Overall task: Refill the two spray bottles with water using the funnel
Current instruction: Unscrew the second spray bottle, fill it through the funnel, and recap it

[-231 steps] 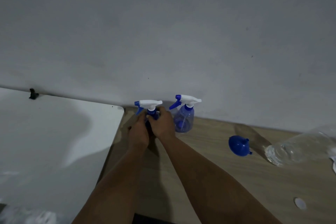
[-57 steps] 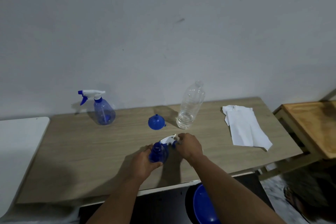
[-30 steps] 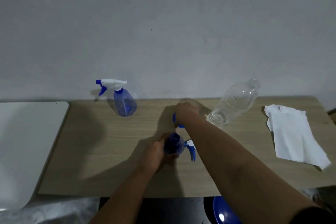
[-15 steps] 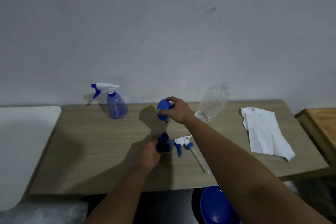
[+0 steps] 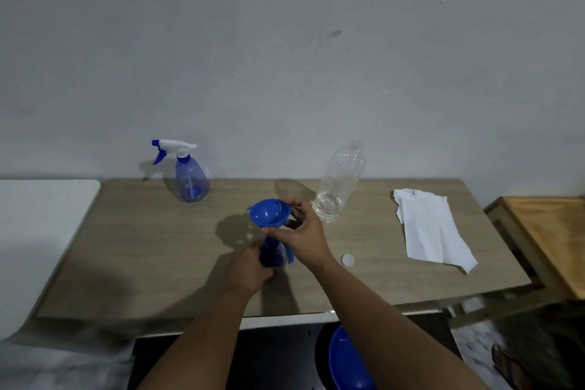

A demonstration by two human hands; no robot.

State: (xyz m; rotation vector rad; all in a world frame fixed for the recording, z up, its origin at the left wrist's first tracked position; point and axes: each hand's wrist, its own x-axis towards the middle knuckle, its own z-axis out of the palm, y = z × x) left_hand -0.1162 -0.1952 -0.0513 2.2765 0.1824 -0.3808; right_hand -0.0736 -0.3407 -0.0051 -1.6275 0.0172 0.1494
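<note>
My left hand [image 5: 247,269] grips a blue spray bottle [image 5: 271,253] with its spray head off, standing near the middle of the wooden table [image 5: 142,247]. My right hand [image 5: 304,236] pinches a blue funnel [image 5: 268,213] at its rim, mouth up, directly over the bottle's neck. Part of the removed spray head [image 5: 290,256] shows behind my right wrist. A second blue spray bottle [image 5: 190,180] with its white trigger on stands at the back left. A clear plastic water bottle [image 5: 342,182] with no cap stands at the back, right of the funnel.
A small white cap [image 5: 348,260] lies on the table right of my wrist. Folded white paper [image 5: 433,228] lies at the right. A white surface [image 5: 38,231] adjoins on the left, a wooden stand [image 5: 550,231] on the right. A blue basin [image 5: 345,361] sits below the front edge.
My right hand has brought the funnel from the back of the table to just above the open bottle's neck. My left hand still holds the bottle upright.
</note>
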